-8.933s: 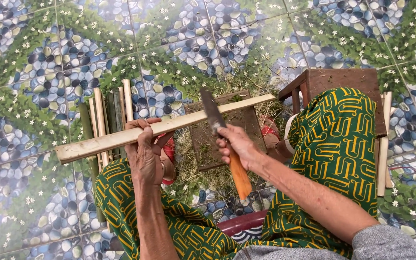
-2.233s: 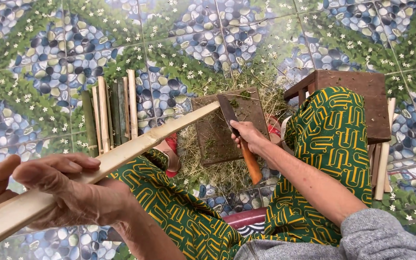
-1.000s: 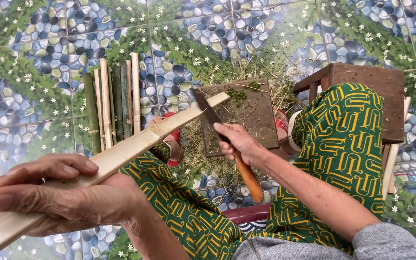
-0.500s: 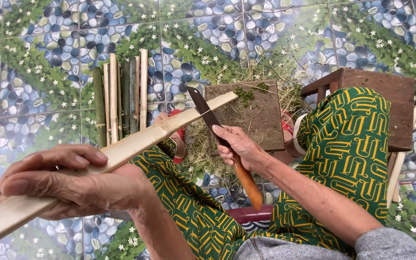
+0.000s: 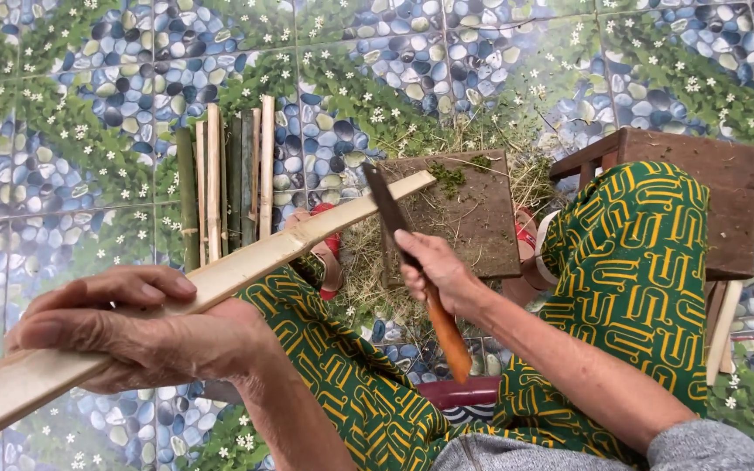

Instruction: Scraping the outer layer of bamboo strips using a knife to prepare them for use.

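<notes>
Bamboo slat (image 5: 307,244) resting in left hand (image 5: 133,336), right hand (image 5: 438,270) gripping knife (image 5: 390,214), blade best kept shallow, angling away.

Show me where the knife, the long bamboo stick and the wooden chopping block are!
knife (image 5: 387,208): head view, on the dark blade.
long bamboo stick (image 5: 307,244): head view, on its pale flat side.
wooden chopping block (image 5: 473,218): head view, on its bare top.

The bamboo slat (image 5: 246,266) is showing pale, smooth, matt wood. The knife (image 5: 416,270) is showing a dull dark metal blade and a glossy orange handle. The chopping block (image 5: 473,218) is looking rough, worn wood; the floor tiles (image 5: 89,105) are gleaming, glazed.
</notes>
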